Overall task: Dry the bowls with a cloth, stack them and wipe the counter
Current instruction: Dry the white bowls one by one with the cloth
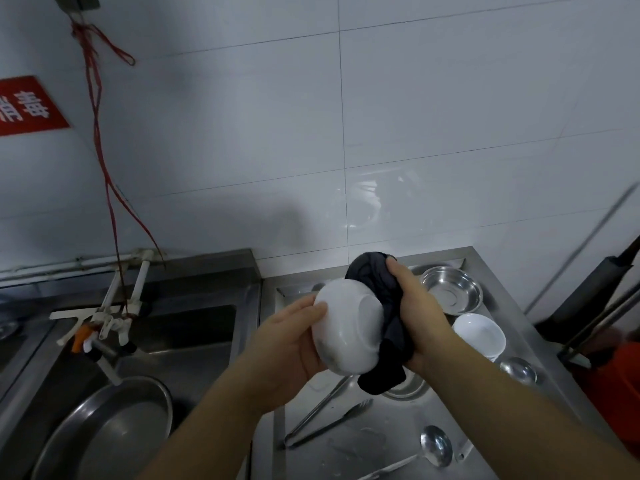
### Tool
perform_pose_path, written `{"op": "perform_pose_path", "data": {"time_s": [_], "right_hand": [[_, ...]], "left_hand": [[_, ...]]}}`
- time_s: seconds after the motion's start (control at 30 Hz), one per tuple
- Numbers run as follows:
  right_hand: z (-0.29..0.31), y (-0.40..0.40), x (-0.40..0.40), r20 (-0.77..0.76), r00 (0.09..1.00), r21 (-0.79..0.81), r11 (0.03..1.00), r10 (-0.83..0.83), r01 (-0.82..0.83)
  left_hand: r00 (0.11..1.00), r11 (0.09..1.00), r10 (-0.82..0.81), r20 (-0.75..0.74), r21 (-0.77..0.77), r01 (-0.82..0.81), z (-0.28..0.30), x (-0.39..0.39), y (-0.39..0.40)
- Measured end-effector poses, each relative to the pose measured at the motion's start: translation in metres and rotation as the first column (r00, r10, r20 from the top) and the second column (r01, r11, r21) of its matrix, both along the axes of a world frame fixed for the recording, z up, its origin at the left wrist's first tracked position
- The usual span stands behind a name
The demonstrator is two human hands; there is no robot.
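Note:
My left hand holds a white bowl tipped on its side above the steel counter, its underside turned toward me. My right hand grips a dark cloth pressed against the bowl's right side; the cloth hangs down below the bowl. On the counter to the right stands a stack of white bowls. Behind it sits a steel bowl. A small steel bowl lies near the counter's right edge, and another steel dish is partly hidden under the cloth.
Tongs and a ladle lie on the wet counter in front. To the left is a sink with a large steel basin under a tap. Dark handles and an orange container stand at the right.

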State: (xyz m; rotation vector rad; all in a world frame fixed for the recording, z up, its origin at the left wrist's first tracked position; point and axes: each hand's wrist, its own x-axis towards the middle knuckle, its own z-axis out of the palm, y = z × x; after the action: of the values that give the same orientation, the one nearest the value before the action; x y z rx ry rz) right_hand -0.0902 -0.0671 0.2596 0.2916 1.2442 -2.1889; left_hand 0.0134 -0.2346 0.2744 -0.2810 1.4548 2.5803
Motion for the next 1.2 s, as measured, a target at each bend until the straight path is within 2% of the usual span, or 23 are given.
{"op": "perform_pose_path", "data": {"time_s": [0.07,0.13,0.33,0.4,0.5,0.63,0.73,0.83,0.93,1.0,1.1,1.2], "right_hand": [[0.008,-0.001,-0.003,-0.083,0.996,0.031,0.999,-0.036,0.038],[0.01,-0.002,-0.003,-0.077,0.995,-0.016,0.998,-0.063,0.062],[-0.006,-0.001,0.005,0.161,0.984,-0.12,0.988,-0.076,0.096],[-0.01,0.002,0.008,0.179,0.982,-0.114,0.99,-0.064,0.085],[-0.013,0.01,0.006,0.18,0.983,-0.08,0.996,-0.03,0.045],[-0.006,0.013,-0.004,0.122,0.992,-0.013,0.999,-0.034,0.036],[0.001,0.009,-0.007,0.107,0.991,-0.027,0.996,-0.079,0.082],[0.004,0.002,-0.002,0.174,0.977,-0.083,0.987,-0.123,0.139],[0.003,-0.005,0.009,0.215,0.962,-0.141,0.969,-0.169,0.201],[0.002,-0.007,0.014,0.227,0.959,-0.168,0.963,-0.169,0.209],[0.004,-0.002,0.011,0.212,0.972,-0.148,0.979,-0.105,0.138],[0.01,-0.002,0.006,0.148,0.983,-0.08,0.989,-0.11,0.123]], "left_hand": [[0.997,0.998,0.065,0.034,0.022,-0.066,0.001,0.0,0.0],[0.997,0.996,0.08,-0.004,0.041,-0.079,0.0,0.0,0.003],[0.981,0.995,0.101,-0.167,0.031,-0.097,-0.011,0.0,0.029],[0.985,0.997,0.081,-0.15,-0.002,-0.082,-0.016,0.001,0.035],[0.997,0.997,0.061,-0.049,-0.053,-0.063,-0.014,-0.002,0.026],[0.999,0.998,0.025,0.035,-0.051,-0.023,0.002,-0.011,0.007],[0.999,0.999,-0.002,-0.036,-0.032,0.001,0.004,-0.012,0.008],[0.99,0.999,0.032,-0.135,-0.024,-0.035,-0.004,-0.011,0.018],[0.982,0.994,0.05,-0.18,-0.084,-0.066,-0.015,-0.01,0.03],[0.98,0.985,0.045,-0.192,-0.153,-0.075,-0.017,-0.009,0.034],[0.983,0.971,-0.019,-0.181,-0.237,-0.025,-0.013,-0.009,0.028],[0.995,0.983,0.047,-0.092,-0.175,-0.062,0.0,-0.012,0.016]]}}
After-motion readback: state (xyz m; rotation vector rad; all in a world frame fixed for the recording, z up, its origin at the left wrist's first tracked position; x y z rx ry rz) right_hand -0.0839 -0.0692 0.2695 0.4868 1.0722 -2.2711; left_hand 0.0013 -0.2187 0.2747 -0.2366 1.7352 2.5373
